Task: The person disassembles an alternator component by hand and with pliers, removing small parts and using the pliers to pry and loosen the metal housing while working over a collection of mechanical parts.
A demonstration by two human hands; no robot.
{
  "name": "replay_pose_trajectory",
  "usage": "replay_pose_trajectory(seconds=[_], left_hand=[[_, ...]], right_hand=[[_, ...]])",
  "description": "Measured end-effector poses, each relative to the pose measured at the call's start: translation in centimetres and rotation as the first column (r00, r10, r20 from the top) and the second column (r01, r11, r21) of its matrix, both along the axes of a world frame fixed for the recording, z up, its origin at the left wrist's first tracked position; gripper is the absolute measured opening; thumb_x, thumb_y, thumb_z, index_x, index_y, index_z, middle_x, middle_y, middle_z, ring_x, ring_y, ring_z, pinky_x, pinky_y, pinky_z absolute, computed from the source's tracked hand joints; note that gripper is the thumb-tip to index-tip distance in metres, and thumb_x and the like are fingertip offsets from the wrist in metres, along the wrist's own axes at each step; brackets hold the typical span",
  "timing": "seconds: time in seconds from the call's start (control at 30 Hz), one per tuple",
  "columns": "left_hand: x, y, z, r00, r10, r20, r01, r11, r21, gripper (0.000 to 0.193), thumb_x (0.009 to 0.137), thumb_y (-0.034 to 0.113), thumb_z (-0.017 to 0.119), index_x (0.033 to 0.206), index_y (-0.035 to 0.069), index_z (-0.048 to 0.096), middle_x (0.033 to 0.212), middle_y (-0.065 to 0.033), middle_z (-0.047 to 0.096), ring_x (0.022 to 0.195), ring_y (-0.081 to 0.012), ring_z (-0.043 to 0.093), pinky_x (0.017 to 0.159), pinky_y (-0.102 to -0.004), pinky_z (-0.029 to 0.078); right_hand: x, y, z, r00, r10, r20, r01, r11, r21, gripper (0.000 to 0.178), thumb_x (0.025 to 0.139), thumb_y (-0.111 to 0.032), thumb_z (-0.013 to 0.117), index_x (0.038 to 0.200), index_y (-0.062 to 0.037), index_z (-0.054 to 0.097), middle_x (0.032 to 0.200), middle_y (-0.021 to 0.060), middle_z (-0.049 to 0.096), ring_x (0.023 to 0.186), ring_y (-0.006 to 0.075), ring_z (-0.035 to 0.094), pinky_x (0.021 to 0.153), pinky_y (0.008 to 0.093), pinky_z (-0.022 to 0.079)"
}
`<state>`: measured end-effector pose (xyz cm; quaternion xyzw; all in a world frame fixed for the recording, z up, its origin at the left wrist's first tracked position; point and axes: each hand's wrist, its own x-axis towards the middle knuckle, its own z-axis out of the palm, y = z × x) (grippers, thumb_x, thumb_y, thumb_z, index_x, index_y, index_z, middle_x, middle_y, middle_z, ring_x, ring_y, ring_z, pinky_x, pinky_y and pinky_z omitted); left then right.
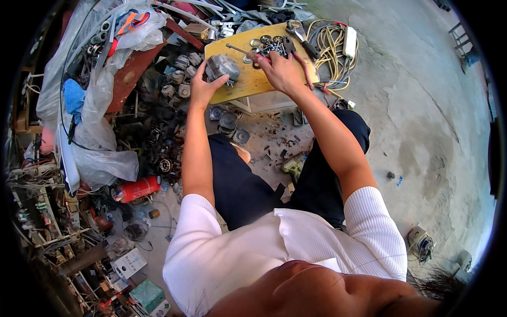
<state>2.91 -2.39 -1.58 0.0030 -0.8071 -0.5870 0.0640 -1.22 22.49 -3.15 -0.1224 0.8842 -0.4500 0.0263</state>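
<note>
At the left end of a low yellow table (253, 87), my left hand (202, 89) grips a round grey metal motor housing (223, 67), thumb on the near side and fingers around the far left. A screwdriver (238, 49) with a reddish handle lies in my right hand (282, 73), which is closed around it. Its shaft points left, the tip above the far side of the housing and seemingly apart from it. Beyond my right hand are small metal rings and loose parts (269, 41), pliers (289, 46) and a silver-headed tool with a dark handle (305, 41).
Right of the table lies a coiled yellowish cable (328, 63) with a white power strip (349, 42). Grey motor parts (179, 79) pile up on the left, near plastic sheeting (97, 127) and a red cylinder (138, 188). A green tool (293, 166) lies between my legs.
</note>
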Motion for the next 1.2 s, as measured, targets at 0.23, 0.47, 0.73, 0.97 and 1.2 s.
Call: replay_pose_trajectory(seconds=[0.23, 0.47, 0.73, 0.97, 1.2], left_hand=[[1.2, -2.4, -0.3, 0.99, -0.118, -0.073, 0.139, 0.787, 0.601, 0.087, 0.076, 0.042, 0.084, 0.144, 0.005, 0.044, 0.138, -0.0056, 0.054, 0.127, -0.0211, 0.05, 0.111, -0.0399, 0.036], [1.0, -2.6, -1.0, 0.988, -0.083, -0.128, 0.152, 0.623, 0.767, 0.097, 0.074, 0.054, 0.082, 0.149, 0.01, 0.038, 0.15, -0.0065, 0.044, 0.14, -0.0268, 0.04, 0.118, -0.0462, 0.031], [0.6, -1.3, -0.9, 0.994, -0.007, -0.107, 0.093, 0.548, 0.831, 0.087, 0.082, 0.051, 0.075, 0.148, 0.01, 0.038, 0.151, -0.0087, 0.044, 0.14, -0.0286, 0.04, 0.119, -0.0481, 0.029], [0.7, -0.3, -0.8, 0.995, 0.094, 0.028, -0.073, 0.517, 0.853, 0.085, 0.081, 0.055, 0.076, 0.144, 0.011, 0.042, 0.144, -0.0071, 0.048, 0.135, -0.026, 0.044, 0.116, -0.0437, 0.033], [0.5, 0.3, -1.0, 0.969, 0.146, 0.198, -0.242, 0.438, 0.866, 0.087, 0.073, 0.061, 0.08, 0.141, 0.02, 0.046, 0.138, -0.0052, 0.047, 0.132, -0.0297, 0.042, 0.114, -0.0466, 0.03]], right_hand=[[1.2, -1.1, -0.3, 1.0, 0.003, -0.025, -0.002, 0.999, 0.05, 0.05, 0.099, -0.046, 0.041, 0.104, 0.0029, 0.051, 0.099, 0.0295, 0.067, 0.09, 0.0474, 0.065, 0.082, 0.0539, 0.05], [1.5, -1.6, -0.5, 1.0, -0.001, -0.03, 0.003, 0.996, 0.089, 0.044, 0.1, -0.042, 0.044, 0.104, 0.001, 0.048, 0.096, 0.0292, 0.067, 0.087, 0.0478, 0.065, 0.079, 0.0551, 0.05], [0.4, 0.4, -0.6, 0.959, -0.149, -0.239, 0.177, 0.979, 0.103, 0.04, 0.101, -0.038, 0.047, 0.101, 0.0016, 0.045, 0.095, 0.0293, 0.067, 0.085, 0.0474, 0.065, 0.083, 0.0531, 0.049], [-0.2, 2.1, -1.3, 0.916, -0.103, -0.388, 0.155, 0.982, 0.105, 0.039, 0.1, -0.036, 0.049, 0.097, 0.0033, 0.048, 0.09, 0.0318, 0.064, 0.089, 0.0507, 0.063, 0.093, 0.055, 0.046], [1.8, -1.1, -1.9, 0.951, 0.095, -0.295, 0.0, 0.951, 0.308, 0.034, 0.1, -0.033, 0.052, 0.097, 0.0006, 0.047, 0.086, 0.0296, 0.063, 0.083, 0.0472, 0.064, 0.072, 0.0537, 0.05]])
